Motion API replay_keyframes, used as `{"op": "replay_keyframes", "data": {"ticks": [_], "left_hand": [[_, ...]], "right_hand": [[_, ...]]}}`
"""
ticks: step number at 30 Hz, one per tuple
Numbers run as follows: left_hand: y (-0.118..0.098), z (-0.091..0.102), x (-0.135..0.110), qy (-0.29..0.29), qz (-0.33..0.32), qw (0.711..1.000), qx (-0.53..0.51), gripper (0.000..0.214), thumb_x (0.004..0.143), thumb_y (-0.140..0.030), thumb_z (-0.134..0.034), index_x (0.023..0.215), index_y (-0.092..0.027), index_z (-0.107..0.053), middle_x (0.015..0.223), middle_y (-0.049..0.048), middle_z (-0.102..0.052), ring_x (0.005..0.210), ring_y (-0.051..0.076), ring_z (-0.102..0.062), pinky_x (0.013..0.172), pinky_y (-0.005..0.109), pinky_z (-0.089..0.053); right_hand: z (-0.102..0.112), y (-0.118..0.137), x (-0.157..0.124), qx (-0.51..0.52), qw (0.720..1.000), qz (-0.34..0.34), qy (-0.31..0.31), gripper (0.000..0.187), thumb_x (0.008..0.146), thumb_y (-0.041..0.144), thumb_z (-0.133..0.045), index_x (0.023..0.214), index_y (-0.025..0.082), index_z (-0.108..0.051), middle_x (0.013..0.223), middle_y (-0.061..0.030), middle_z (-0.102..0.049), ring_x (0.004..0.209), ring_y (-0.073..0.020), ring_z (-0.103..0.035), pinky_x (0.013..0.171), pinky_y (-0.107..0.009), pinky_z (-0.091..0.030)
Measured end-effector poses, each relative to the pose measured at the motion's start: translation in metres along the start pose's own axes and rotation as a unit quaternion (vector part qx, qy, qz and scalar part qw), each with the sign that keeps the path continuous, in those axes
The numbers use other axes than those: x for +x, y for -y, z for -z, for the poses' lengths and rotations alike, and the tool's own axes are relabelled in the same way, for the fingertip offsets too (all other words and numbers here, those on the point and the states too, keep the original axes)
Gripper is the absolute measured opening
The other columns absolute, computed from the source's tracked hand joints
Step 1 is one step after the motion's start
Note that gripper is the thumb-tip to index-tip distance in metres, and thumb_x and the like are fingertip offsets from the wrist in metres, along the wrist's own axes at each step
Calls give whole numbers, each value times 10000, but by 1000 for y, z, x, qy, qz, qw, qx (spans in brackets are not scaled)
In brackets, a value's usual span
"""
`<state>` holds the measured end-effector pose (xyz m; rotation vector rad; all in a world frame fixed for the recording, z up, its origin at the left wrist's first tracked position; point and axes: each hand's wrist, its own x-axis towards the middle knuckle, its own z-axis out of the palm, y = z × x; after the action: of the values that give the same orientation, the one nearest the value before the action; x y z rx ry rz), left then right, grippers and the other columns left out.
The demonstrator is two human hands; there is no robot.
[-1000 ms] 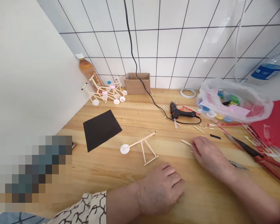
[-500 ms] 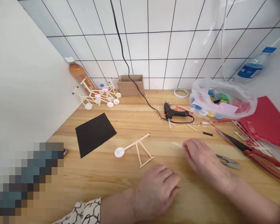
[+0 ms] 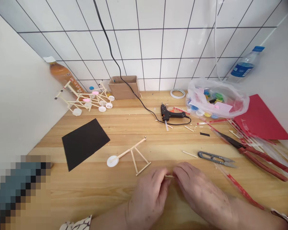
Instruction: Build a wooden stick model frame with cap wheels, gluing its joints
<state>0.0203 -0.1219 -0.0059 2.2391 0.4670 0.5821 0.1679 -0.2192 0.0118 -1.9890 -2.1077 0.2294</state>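
Observation:
Between my two hands, near the front of the table, a short pale wooden stick point(image 3: 169, 176) shows. My left hand point(image 3: 152, 190) pinches its left end, and my right hand point(image 3: 193, 187) closes on its right end; the right fingertips are mostly hidden. Just beyond my left hand lies a small stick frame point(image 3: 134, 151) with a triangular base and a white round cap point(image 3: 112, 161) at its left end. Another loose wooden stick point(image 3: 190, 154) lies beyond my right hand, beside grey thread snips point(image 3: 216, 159).
A black hot glue gun point(image 3: 171, 114) lies mid-table, its cord running up the wall. Black card point(image 3: 85, 143) and finished stick models point(image 3: 88, 100) are at left. Red-handled scissors point(image 3: 256, 156), red card point(image 3: 262, 121) and a plastic bag of caps point(image 3: 217, 99) lie at right.
My hands have come together, and a short stick now shows between their fingers. My right hand has moved left and nearer, uncovering the snips and a loose stick. The view has shifted right.

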Motion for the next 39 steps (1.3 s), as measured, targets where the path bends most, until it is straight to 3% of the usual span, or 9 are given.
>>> {"op": "replay_keyframes", "data": {"ticks": [6,10,15,21,27,34,39], "left_hand": [[-1,8,3,7,-59,996,73,198,890,-138,-386,959,-169,-568,916,92,-569,764,170,-557,640,270,-477],[1,8,3,29,-73,994,72,210,908,-132,-372,948,-167,-575,762,47,-591,660,155,-558,579,249,-459],[2,5,2,30,-43,998,47,233,914,-141,-364,802,-174,-566,673,22,-596,604,140,-562,547,224,-433],[-1,6,3,29,21,999,-19,209,909,-157,-393,794,-186,-566,666,-6,-604,588,111,-552,545,190,-405],[-8,12,7,67,100,990,-67,239,905,-192,-405,711,-175,-544,627,-13,-565,587,100,-524,540,177,-372],[-10,13,8,99,144,982,-72,230,895,-193,-411,691,-166,-516,606,-21,-520,583,100,-479,558,194,-349],[-11,15,10,104,133,982,-82,195,891,-184,-414,737,-165,-533,635,-16,-541,602,101,-491,582,197,-360]], "right_hand": [[23,-3,0,97,995,-18,35,343,707,-84,-387,906,167,-510,891,-55,-566,809,-191,-534,724,-347,-480],[31,-5,3,120,989,-34,84,292,743,-67,-390,877,156,-523,877,-53,-562,796,-178,-520,718,-328,-468],[30,-9,8,140,985,-38,94,200,834,16,-396,866,150,-541,852,-50,-569,782,-162,-524,710,-300,-452],[25,-14,8,141,986,-17,83,183,902,131,-401,838,170,-567,823,-36,-581,776,-155,-529,699,-282,-430],[23,-17,8,160,986,-20,44,198,919,220,-425,814,180,-588,744,-18,-587,708,-144,-527,652,-268,-407],[26,-19,12,182,983,-14,10,211,909,182,-440,756,172,-585,674,-4,-571,629,-115,-519,581,-234,-386],[23,-19,12,168,985,16,-28,214,918,194,-433,758,167,-573,655,-7,-564,606,-115,-519,562,-237,-385]]}}
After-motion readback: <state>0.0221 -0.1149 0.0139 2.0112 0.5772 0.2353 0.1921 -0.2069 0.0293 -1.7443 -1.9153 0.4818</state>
